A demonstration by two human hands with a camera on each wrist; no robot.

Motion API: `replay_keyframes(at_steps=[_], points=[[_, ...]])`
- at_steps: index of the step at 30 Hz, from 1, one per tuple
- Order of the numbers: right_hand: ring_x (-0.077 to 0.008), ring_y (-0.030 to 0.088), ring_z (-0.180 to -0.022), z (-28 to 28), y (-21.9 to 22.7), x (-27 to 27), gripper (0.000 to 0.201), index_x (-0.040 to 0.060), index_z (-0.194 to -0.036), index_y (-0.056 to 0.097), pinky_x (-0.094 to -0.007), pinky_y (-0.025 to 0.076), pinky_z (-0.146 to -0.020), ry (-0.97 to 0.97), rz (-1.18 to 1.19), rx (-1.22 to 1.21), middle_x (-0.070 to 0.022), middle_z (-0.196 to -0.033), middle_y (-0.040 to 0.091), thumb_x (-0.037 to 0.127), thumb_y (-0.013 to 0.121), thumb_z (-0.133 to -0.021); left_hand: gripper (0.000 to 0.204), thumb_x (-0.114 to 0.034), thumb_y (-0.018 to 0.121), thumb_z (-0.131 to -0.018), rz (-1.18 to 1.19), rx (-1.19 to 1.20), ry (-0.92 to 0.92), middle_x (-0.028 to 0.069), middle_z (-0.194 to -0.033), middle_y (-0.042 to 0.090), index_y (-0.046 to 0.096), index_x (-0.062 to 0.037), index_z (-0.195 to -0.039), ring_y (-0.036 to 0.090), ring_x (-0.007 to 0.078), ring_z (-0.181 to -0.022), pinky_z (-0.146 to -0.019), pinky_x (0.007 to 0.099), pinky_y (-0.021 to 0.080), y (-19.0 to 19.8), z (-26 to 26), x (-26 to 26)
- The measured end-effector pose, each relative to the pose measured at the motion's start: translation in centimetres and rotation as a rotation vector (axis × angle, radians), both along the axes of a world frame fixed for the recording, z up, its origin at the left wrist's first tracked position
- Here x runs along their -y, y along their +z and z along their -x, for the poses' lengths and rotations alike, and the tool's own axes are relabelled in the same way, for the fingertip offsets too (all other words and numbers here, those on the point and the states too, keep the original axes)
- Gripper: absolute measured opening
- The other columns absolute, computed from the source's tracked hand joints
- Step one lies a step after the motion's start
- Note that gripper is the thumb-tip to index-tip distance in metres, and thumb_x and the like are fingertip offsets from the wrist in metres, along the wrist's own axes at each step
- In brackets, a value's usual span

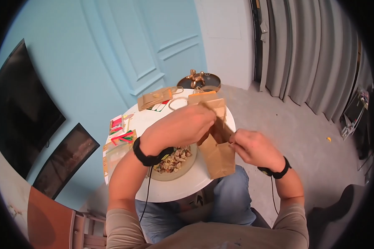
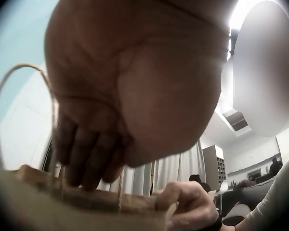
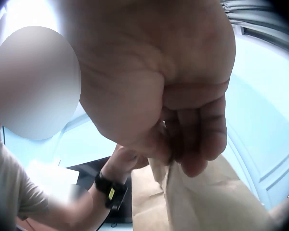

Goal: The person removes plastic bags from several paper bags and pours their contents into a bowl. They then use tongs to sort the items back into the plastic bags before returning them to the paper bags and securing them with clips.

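Boxy brown paper bag is at edge of round white table in head view. Left-wrist view: fingers of left hand hang together; pinching, I cannot tell. Right-wrist view: right hand pinches the bag, probably opening it; next move seems to want steadiness.

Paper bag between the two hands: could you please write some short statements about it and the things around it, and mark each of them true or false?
1. The right hand pinches the edge of the paper bag. True.
2. The left hand lies flat on the table. False: it is at the opening of the paper bag.
3. The bowl is empty. False: it holds many small pieces.
4. A black band is worn on the right wrist. True.
5. The shiny balloon-dog figure stands inside the bowl. False: it is on a dark round surface beyond the table.
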State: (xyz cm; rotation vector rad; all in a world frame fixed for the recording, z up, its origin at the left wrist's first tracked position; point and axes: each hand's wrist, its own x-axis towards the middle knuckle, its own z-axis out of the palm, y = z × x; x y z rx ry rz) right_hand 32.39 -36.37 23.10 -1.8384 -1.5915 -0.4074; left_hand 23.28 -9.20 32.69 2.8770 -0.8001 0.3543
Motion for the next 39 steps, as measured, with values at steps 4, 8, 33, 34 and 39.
replay_keyframes(at_steps=[4, 8, 33, 34, 39], points=[[-0.0398, 0.072, -0.084, 0.4, -3.4, 0.8, 0.012, 0.0017, -0.109, 0.068, -0.0488, 0.059, -0.074, -0.065, -0.047, -0.072, -0.0167, -0.096, 0.07, 0.004, 0.072, -0.099, 0.03, -0.009, 0.061, -0.104, -0.267, -0.412, 0.269, 0.0192, -0.1, 0.08, 0.074, -0.0077, -0.131, 0.077, 0.0389, -0.098, -0.085, 0.0496, 0.06, -1.1, -2.1, 1.1], [-0.0387, 0.071, -0.084, 1.0, -3.8, 1.7, 0.019, 0.0025, -0.115, 0.069, -0.0482, 0.059, -0.075, -0.064, -0.102, -0.102, -0.0165, -0.096, 0.069, 0.002, 0.073, -0.096, 0.038, -0.007, 0.063, -0.099, -0.264, -0.471, 0.186, 0.019, -0.099, 0.081, 0.075, -0.0098, -0.135, 0.079, 0.0369, -0.098, -0.084, 0.0481, 0.062, -3.9, -3.9, 0.0], [-0.0331, 0.072, -0.095, 1.7, -4.7, 3.4, 0.03, 0.0056, -0.119, 0.071, -0.0464, 0.06, -0.081, 0.035, -0.122, 0.044, -0.0113, -0.103, 0.065, -0.002, 0.073, -0.091, 0.035, -0.017, 0.071, -0.094, -0.2, -0.506, -0.272, 0.0243, -0.141, 0.071, 0.076, 0.0003, -0.123, 0.074, 0.0404, -0.114, -0.093, 0.0468, 0.059, -12.1, -8.3, 3.5], [-0.0332, 0.072, -0.095, 1.7, -4.6, 3.5, 0.03, 0.0056, -0.119, 0.071, -0.0463, 0.06, -0.081, 0.033, -0.125, 0.045, -0.0113, -0.103, 0.066, -0.003, 0.073, -0.09, 0.035, -0.018, 0.071, -0.094, -0.205, -0.491, -0.292, 0.0246, -0.142, 0.071, 0.076, 0.0004, -0.123, 0.074, 0.0403, -0.115, -0.092, 0.0466, 0.059, -12.4, -8.6, 3.5], [-0.0343, 0.072, -0.096, 1.5, -4.6, 3.6, 0.034, 0.0049, -0.119, 0.071, -0.0462, 0.06, -0.082, 0.042, -0.126, 0.032, -0.0118, -0.105, 0.067, -0.007, 0.07, -0.087, 0.03, -0.01, 0.071, -0.086, -0.232, -0.547, -0.322, 0.0225, -0.102, 0.078, 0.078, 0.0043, -0.111, 0.075, 0.0413, -0.102, -0.092, 0.0469, 0.061, -13.1, -9.7, 4.0]])
